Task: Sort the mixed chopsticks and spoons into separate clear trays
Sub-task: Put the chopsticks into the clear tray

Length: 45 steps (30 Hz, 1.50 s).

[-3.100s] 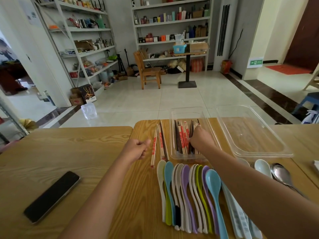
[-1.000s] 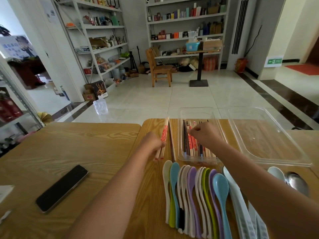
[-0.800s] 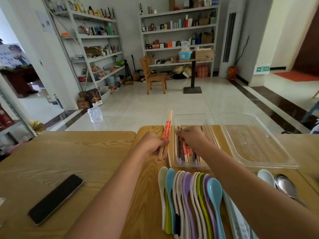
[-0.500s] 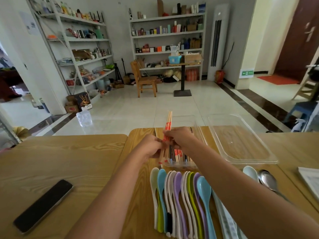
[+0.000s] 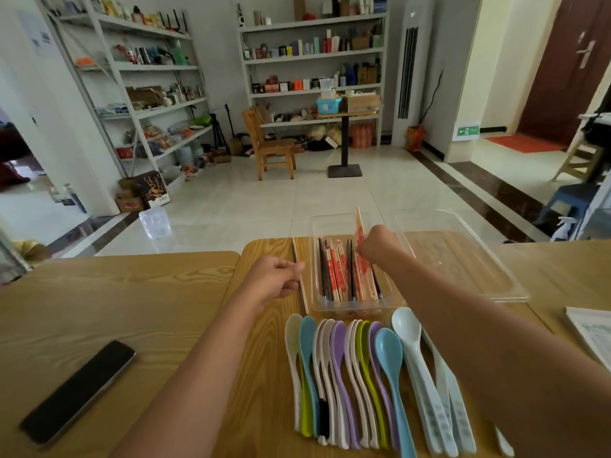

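My right hand grips a pair of red-wrapped chopsticks, tilted up over the narrow clear tray. That tray holds several dark and red-wrapped chopsticks. My left hand is curled over the loose chopsticks that lie on the wooden table just left of that tray, with its thumb and fingertips pinched on them. A second, wider clear tray stands to the right with nothing in it. A row of several coloured spoons lies in front of the trays.
A black phone lies on the left table top. A printed booklet sits at the right edge. Beyond the table are a tiled floor, shelves and a wooden chair.
The red-wrapped pair passed from my left hand to my right, which now holds it over the chopstick tray. My left hand moved back left, onto the loose chopsticks on the table.
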Available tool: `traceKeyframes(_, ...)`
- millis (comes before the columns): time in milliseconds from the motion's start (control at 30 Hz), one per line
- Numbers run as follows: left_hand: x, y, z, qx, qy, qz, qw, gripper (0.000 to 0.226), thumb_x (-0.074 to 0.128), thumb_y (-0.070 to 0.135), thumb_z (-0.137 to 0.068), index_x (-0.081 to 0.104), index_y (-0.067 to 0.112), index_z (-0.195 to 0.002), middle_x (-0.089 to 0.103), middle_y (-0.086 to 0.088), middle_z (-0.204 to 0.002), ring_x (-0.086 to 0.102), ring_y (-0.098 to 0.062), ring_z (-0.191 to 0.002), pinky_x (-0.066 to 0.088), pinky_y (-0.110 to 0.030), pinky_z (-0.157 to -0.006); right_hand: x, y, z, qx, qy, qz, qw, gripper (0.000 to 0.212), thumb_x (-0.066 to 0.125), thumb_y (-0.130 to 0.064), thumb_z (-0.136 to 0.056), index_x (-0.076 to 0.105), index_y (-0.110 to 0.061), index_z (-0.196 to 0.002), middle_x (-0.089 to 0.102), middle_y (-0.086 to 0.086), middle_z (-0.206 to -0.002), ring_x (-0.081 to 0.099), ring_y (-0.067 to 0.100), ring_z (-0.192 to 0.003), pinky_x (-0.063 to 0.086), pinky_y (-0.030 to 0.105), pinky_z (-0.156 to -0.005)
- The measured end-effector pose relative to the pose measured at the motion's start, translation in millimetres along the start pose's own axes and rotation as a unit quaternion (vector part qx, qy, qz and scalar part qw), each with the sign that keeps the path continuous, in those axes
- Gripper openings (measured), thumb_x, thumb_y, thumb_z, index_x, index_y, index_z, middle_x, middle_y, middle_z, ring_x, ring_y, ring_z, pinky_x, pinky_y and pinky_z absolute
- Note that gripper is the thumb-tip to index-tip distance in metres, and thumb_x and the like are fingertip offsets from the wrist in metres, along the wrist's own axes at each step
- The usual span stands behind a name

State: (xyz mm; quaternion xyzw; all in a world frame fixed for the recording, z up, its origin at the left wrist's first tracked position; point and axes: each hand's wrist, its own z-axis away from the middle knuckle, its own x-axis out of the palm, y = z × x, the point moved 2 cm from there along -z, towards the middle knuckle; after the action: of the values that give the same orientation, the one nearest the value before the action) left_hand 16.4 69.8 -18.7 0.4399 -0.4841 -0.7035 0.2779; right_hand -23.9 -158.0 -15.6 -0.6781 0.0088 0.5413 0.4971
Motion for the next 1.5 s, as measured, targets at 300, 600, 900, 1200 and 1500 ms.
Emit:
traceKeyframes(300, -4, -14, -4, -0.012, 0.015, -0.038, 0.999, 0.010, 0.067, 0.022, -0.093, 0.065, 0.013, -0.096, 0.071, -0.009, -0.096, 0.066, -0.011, -0.077, 0.056, -0.018, -0.064, 44, 12, 13, -0.105, 0.038, 0.243, 0.964, 0.017, 0.050, -0.013, -0.098, 0.061, -0.004, -0.108, 0.063, 0.008, -0.095, 0.062, 0.019, -0.084, 0.057, 0.029, -0.075)
traceKeyframes(600, 4, -39, -26, -0.043, 0.044, -0.224, 0.973, 0.026, 0.063, 0.033, -0.094, 0.072, 0.009, -0.095, 0.073, -0.007, -0.088, 0.070, -0.020, -0.083, 0.056, -0.038, -0.086, 35, 7, 8, -0.131, 0.033, 0.192, 0.972, 0.014, 0.045, -0.007, -0.097, 0.059, -0.002, -0.098, 0.062, 0.011, -0.092, 0.061, 0.022, -0.081, 0.055, 0.032, -0.071)
traceKeyframes(900, 27, -31, -49, -0.060, 0.054, -0.382, 0.921, 0.032, 0.061, 0.039, -0.094, 0.062, 0.011, -0.110, 0.066, -0.007, -0.106, 0.064, -0.022, -0.098, 0.054, -0.034, -0.087, 36, -18, -3, -0.150, -0.012, 0.135, 0.979, 0.015, 0.055, -0.011, -0.093, 0.057, -0.006, -0.079, 0.057, 0.005, -0.070, 0.049, 0.015, -0.055, 0.043, 0.026, -0.048)
traceKeyframes(1200, 26, -20, -69, -0.107, -0.005, -0.424, 0.899, 0.023, 0.063, 0.019, -0.093, 0.060, 0.006, -0.111, 0.065, -0.009, -0.097, 0.067, -0.023, -0.088, 0.059, -0.034, -0.082, 40, -13, -5, -0.158, -0.065, 0.099, 0.980, 0.016, 0.061, -0.021, -0.094, 0.063, -0.005, -0.090, 0.065, 0.005, -0.077, 0.055, 0.013, -0.059, 0.041, 0.019, -0.048)
traceKeyframes(1500, 15, -29, -68, -0.167, -0.059, -0.338, 0.924, 0.024, 0.064, 0.013, -0.094, 0.058, 0.004, -0.114, 0.064, -0.013, -0.105, 0.068, -0.026, -0.096, 0.059, -0.038, -0.085, 47, -15, 0, -0.125, -0.102, 0.031, 0.986, 0.022, 0.064, -0.023, -0.093, 0.065, -0.002, -0.089, 0.061, 0.008, -0.071, 0.051, 0.014, -0.056, 0.047, 0.023, -0.051)
